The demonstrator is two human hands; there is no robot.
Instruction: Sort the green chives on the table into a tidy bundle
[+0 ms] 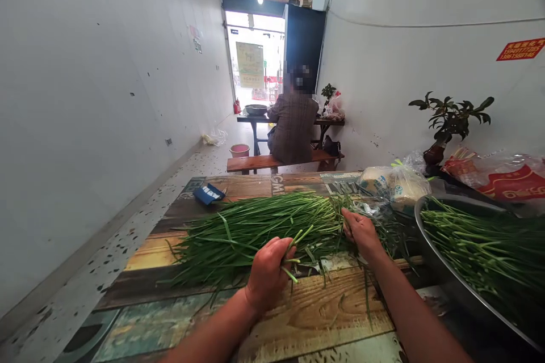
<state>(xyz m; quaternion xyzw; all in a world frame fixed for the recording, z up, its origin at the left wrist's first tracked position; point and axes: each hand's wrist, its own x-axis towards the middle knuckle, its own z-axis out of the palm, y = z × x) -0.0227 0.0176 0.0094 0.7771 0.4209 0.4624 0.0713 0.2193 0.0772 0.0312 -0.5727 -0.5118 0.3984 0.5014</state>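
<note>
Long green garlic chives (pixel 255 221) lie in a wide heap across the wooden table (pixel 336 300), their pale stem ends toward the right. My left hand (pixel 270 269) is closed round a few chive stalks, whose cut ends poke out past the thumb and fingers. At the right end of the heap, my right hand (pixel 360 232) has its fingers pressed together among loose trimmings and limp leaves. What those fingers pinch, if anything, is too hidden to make out. A large metal basin (pixel 443 278) full of more chives stands at the right, close to my right forearm.
Behind the basin are plastic-wrapped packages (pixel 395 184), a potted plant (pixel 443 125) and a red bag (pixel 515 181). A blue packet (pixel 208 194) lies at the table's far left. Beyond, a person (pixel 293 125) sits on a bench (pixel 255 163) facing away.
</note>
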